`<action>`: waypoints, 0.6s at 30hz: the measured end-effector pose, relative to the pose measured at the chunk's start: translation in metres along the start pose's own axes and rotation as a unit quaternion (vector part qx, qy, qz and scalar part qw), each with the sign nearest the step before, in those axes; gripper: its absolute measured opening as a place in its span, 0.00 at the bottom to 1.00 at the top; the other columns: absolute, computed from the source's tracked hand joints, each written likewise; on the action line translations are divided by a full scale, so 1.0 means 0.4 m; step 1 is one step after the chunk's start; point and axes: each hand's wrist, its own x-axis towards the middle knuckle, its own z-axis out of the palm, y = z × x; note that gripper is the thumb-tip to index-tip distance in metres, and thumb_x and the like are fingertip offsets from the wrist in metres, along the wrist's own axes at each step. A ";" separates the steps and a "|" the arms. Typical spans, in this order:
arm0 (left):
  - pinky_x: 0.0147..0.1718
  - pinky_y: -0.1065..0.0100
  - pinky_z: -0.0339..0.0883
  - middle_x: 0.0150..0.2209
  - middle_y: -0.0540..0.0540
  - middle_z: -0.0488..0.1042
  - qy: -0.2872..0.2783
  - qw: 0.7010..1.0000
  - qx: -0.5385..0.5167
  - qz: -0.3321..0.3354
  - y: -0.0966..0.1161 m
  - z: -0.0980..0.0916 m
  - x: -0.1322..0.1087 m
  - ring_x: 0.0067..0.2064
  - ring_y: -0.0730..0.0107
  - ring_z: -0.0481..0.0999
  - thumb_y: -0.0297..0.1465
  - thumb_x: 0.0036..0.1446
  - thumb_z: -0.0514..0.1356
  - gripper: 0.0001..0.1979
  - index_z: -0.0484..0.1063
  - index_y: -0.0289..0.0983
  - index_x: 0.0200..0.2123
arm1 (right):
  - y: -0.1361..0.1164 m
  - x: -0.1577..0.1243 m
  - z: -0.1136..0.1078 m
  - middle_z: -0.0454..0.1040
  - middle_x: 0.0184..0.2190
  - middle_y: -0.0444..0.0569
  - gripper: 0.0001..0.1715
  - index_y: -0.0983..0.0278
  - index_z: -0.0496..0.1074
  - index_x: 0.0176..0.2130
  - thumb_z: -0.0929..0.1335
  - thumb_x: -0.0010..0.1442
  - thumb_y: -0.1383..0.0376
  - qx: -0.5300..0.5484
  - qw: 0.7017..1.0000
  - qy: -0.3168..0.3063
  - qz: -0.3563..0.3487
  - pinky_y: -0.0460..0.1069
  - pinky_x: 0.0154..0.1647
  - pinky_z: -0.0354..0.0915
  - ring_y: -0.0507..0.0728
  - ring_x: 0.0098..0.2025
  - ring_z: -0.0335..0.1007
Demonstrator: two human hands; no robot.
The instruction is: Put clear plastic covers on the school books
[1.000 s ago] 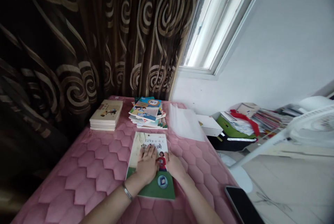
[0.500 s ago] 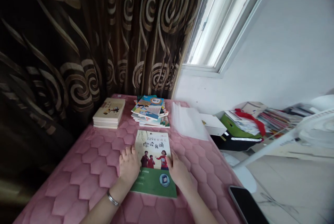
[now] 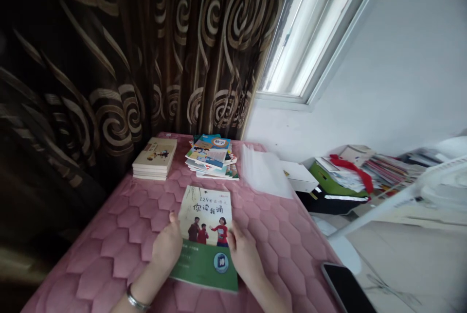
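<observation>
A thin book (image 3: 206, 213) with a cream and green cover, three printed figures and Chinese lettering lies in front of me, slightly turned. My left hand (image 3: 168, 244), with a silver bracelet at the wrist, is closed at its left edge, the fingers partly hidden. On the opposite edge my right hand (image 3: 245, 250) grips the book, thumb by the cover's rim and the other fingers mostly out of sight. Beyond the book, a neat pile of beige books (image 3: 155, 158) stands at the left. A looser pile of colourful textbooks (image 3: 209, 152) is to its right.
The pink quilted cover (image 3: 127, 250) lies under everything. Clear plastic sleeves (image 3: 266, 172) are at the far right, with a white box (image 3: 301, 177) beyond. A phone (image 3: 346, 286) rests at the near right edge. A white fan (image 3: 394, 206) stands alongside; a patterned curtain (image 3: 204, 50) hangs behind.
The book has shifted left and towards me, turning a little. Both hands have moved with it, and my left hand has gone from lying over its edge to gripping its side.
</observation>
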 end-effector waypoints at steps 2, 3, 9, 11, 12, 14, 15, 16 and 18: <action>0.19 0.73 0.66 0.21 0.43 0.72 0.015 1.000 -0.001 0.011 -0.072 0.007 -0.019 0.22 0.68 0.74 0.24 0.60 0.50 0.20 0.70 0.23 0.54 | -0.039 -0.010 0.021 0.78 0.44 0.57 0.29 0.71 0.54 0.65 0.53 0.69 0.63 0.022 0.999 -0.020 -0.029 0.48 0.40 0.68 0.59 0.43 0.77; 0.19 0.73 0.66 0.21 0.44 0.71 0.025 0.999 -0.007 0.018 -0.113 0.009 -0.028 0.22 0.68 0.73 0.27 0.60 0.51 0.21 0.69 0.24 0.55 | -0.064 -0.014 0.033 0.79 0.44 0.57 0.29 0.71 0.53 0.66 0.54 0.69 0.63 0.035 0.998 -0.027 -0.044 0.48 0.40 0.68 0.59 0.42 0.77; 0.22 0.67 0.69 0.22 0.42 0.71 -0.010 0.998 0.006 -0.059 -0.353 -0.017 -0.051 0.25 0.61 0.75 0.35 0.61 0.50 0.25 0.67 0.28 0.57 | -0.268 -0.007 0.100 0.79 0.44 0.57 0.32 0.70 0.49 0.67 0.57 0.67 0.64 0.052 0.987 -0.078 -0.131 0.50 0.41 0.69 0.61 0.42 0.77; 0.24 0.63 0.71 0.24 0.38 0.73 -0.041 0.994 0.017 -0.103 -0.413 -0.034 -0.038 0.27 0.56 0.77 0.36 0.61 0.49 0.26 0.66 0.27 0.57 | -0.340 0.013 0.118 0.78 0.46 0.58 0.32 0.69 0.52 0.67 0.58 0.67 0.63 0.047 0.984 -0.081 -0.155 0.51 0.43 0.69 0.62 0.45 0.76; 0.25 0.61 0.71 0.25 0.37 0.74 -0.052 0.991 0.022 -0.118 -0.439 -0.042 -0.028 0.28 0.54 0.78 0.35 0.61 0.48 0.26 0.65 0.26 0.57 | -0.375 0.025 0.127 0.77 0.48 0.58 0.32 0.69 0.53 0.66 0.58 0.67 0.63 0.046 0.982 -0.079 -0.164 0.52 0.44 0.69 0.62 0.46 0.76; 0.26 0.60 0.72 0.27 0.34 0.75 -0.065 0.989 0.031 -0.129 -0.483 -0.057 -0.005 0.29 0.52 0.78 0.31 0.61 0.47 0.25 0.65 0.23 0.57 | -0.435 0.050 0.145 0.76 0.49 0.58 0.31 0.68 0.56 0.65 0.59 0.66 0.63 0.043 0.980 -0.079 -0.178 0.52 0.45 0.69 0.62 0.47 0.76; 0.27 0.60 0.72 0.29 0.33 0.76 -0.071 0.989 0.035 -0.124 -0.502 -0.063 0.008 0.30 0.52 0.79 0.29 0.61 0.46 0.24 0.65 0.22 0.56 | -0.461 0.062 0.153 0.76 0.49 0.59 0.30 0.68 0.56 0.65 0.59 0.66 0.63 0.041 0.979 -0.082 -0.181 0.53 0.45 0.69 0.62 0.46 0.76; 0.28 0.61 0.73 0.31 0.32 0.77 -0.076 0.989 0.040 -0.119 -0.518 -0.068 0.020 0.32 0.53 0.79 0.26 0.60 0.45 0.23 0.65 0.22 0.55 | -0.483 0.074 0.160 0.76 0.48 0.59 0.30 0.68 0.57 0.65 0.59 0.66 0.63 0.038 0.979 -0.086 -0.181 0.53 0.44 0.69 0.62 0.46 0.76; 0.31 0.62 0.73 0.34 0.30 0.77 -0.088 0.988 0.060 -0.112 -0.542 -0.076 0.043 0.34 0.55 0.80 0.22 0.60 0.44 0.22 0.65 0.21 0.54 | -0.516 0.093 0.171 0.77 0.47 0.60 0.29 0.69 0.58 0.64 0.59 0.66 0.64 0.037 0.978 -0.090 -0.183 0.53 0.44 0.69 0.62 0.46 0.76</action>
